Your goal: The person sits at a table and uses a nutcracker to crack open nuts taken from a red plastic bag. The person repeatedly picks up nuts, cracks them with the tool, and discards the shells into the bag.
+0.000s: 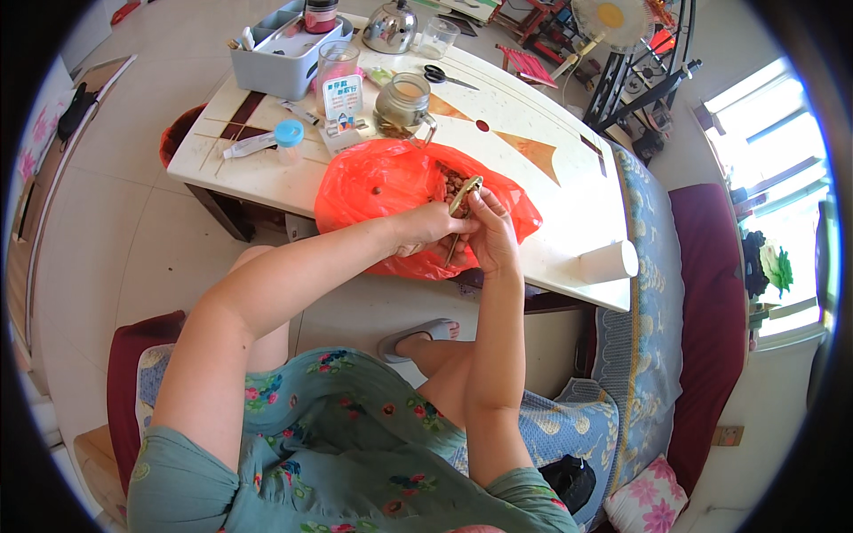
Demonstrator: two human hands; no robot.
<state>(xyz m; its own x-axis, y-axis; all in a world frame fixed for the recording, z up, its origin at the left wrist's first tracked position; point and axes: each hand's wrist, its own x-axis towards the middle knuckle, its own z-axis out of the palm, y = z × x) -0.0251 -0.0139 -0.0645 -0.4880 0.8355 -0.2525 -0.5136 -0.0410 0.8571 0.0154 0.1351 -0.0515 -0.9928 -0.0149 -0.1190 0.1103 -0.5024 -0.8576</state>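
Observation:
A red plastic bag [373,193] lies spread at the table's near edge, its mouth open on a pile of small brown nuts [453,178]. Over that opening my two hands meet around a slim gold-coloured metal tool [464,194]. My left hand [426,230] comes from the left and grips the tool's middle, and a thin handle end shows below the fingers. With thumb and fingers, my right hand [494,230] pinches near the tool's upper end. Whether a nut sits between the right fingertips is hidden.
Beyond the bag stand a glass mug of liquid [402,106], a card stand [343,100], a blue-lidded cup [289,141], scissors [446,76], a steel kettle [390,28] and a grey organizer box [283,66]. A white paper cup [608,262] lies on its side near the right corner.

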